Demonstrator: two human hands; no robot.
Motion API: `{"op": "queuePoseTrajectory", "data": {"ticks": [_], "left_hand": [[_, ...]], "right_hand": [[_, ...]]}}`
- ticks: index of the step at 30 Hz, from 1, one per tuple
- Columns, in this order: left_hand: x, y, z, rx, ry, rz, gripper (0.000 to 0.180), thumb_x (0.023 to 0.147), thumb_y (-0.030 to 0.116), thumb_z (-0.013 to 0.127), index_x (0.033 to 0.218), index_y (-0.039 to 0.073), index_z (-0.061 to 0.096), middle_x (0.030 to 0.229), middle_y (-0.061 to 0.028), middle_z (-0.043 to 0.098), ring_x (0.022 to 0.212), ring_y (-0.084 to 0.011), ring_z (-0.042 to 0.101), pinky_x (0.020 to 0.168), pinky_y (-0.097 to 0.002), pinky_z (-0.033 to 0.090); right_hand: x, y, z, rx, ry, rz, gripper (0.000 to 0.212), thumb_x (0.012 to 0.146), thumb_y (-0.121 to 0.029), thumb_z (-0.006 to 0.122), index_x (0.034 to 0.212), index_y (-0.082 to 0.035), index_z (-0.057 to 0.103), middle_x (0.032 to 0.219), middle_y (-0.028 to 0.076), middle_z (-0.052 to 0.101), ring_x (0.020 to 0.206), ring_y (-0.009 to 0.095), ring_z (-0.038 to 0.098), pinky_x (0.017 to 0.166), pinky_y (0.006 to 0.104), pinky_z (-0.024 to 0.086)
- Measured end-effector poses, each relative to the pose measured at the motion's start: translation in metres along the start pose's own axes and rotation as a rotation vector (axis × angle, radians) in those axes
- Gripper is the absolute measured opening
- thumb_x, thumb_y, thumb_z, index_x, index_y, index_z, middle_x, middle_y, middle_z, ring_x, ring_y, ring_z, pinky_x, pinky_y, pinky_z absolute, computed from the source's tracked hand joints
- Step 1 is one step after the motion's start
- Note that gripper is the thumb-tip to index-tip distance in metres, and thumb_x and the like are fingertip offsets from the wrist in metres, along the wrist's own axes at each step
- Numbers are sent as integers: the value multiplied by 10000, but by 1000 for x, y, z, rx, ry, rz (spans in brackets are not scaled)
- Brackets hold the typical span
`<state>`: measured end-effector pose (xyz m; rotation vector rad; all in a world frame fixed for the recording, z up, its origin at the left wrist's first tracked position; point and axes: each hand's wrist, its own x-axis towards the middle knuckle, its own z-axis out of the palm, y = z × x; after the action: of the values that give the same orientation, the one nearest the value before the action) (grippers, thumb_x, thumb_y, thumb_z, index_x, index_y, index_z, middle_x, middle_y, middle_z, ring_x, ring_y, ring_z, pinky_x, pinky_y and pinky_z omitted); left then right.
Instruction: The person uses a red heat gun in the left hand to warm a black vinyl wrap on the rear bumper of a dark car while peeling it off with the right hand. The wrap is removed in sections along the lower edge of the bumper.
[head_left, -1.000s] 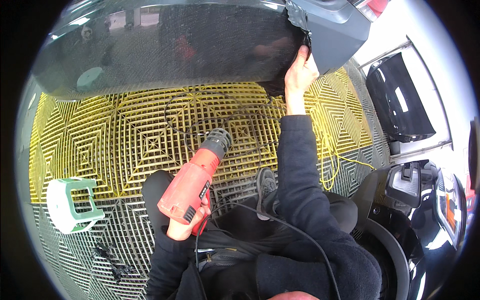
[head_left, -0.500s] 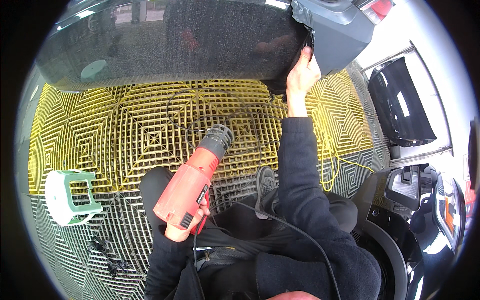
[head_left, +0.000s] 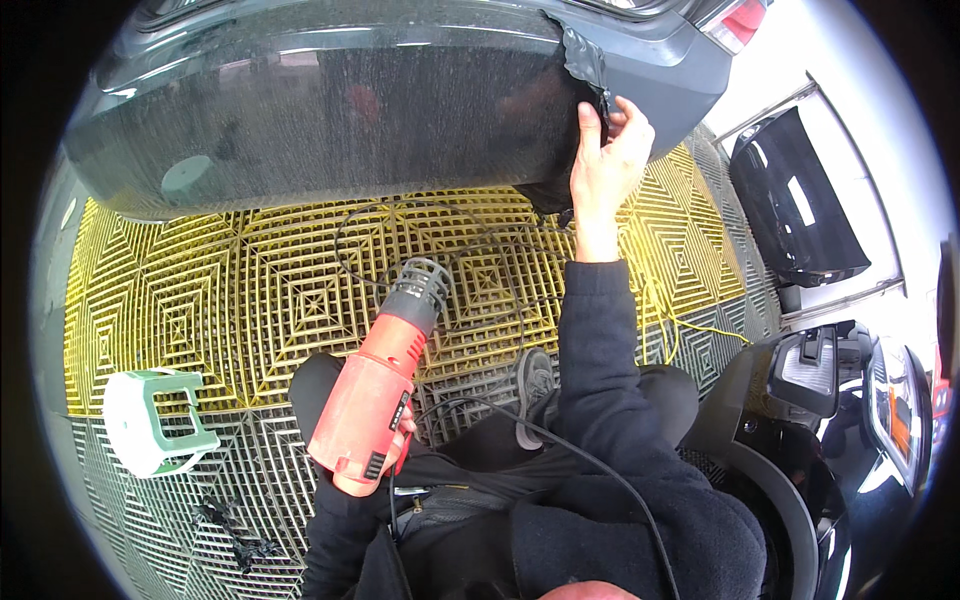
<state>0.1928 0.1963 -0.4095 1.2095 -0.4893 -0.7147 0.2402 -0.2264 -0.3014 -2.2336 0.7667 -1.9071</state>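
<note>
My left hand (head_left: 402,440) is wrapped round the handle of a red heat gun (head_left: 365,400), whose dark caged nozzle points up and away toward the car. Most of that hand is hidden behind the gun's body. Over the car's grey bumper (head_left: 665,95) lies a dark glossy film (head_left: 450,120), its right edge peeled loose into a crumpled black strip (head_left: 588,62). My right hand (head_left: 612,165) is up at this loose edge, thumb and fingers apart on either side of it. Whether the fingertips touch the film is hard to tell.
A pale green stool (head_left: 150,425) lies tipped on the grid floor at the left, near black film scraps (head_left: 240,540). The gun's black cord (head_left: 590,455) crosses my lap. A yellow cable (head_left: 680,325), a black car panel (head_left: 800,205) and a headlight (head_left: 895,410) are to the right.
My right hand's pinch on the film edge has loosened, and thumb and fingers have spread. The view has shifted, showing more of the car. The heat gun stays in my left hand, turned slightly more upright.
</note>
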Motion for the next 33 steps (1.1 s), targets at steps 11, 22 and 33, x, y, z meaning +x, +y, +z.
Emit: {"op": "queuePoseTrajectory", "data": {"ticks": [11,22,33], "left_hand": [[0,-8,-4,-9,3,43,354,858,10,618,1211,12,610,988,-59,654,816,-163,680,753,-312,571],[2,-9,-5,-39,-22,-10,335,861,-8,616,1193,29,616,1021,-57,645,857,-153,677,765,-309,563],[7,-13,-6,-35,-4,-22,284,850,-14,608,1130,25,637,1018,-57,644,852,-149,674,756,-307,557]], "right_hand": [[58,-5,3,797,-139,533,267,922,-122,752,1109,60,693,896,47,722,825,72,625,743,223,485],[27,-15,-2,-163,-3,-215,461,879,-319,787,1174,-25,591,1088,156,587,1031,345,603,859,428,506],[31,-8,10,7,73,-61,243,907,-231,771,982,-33,651,859,121,666,768,320,648,750,408,507]]}}
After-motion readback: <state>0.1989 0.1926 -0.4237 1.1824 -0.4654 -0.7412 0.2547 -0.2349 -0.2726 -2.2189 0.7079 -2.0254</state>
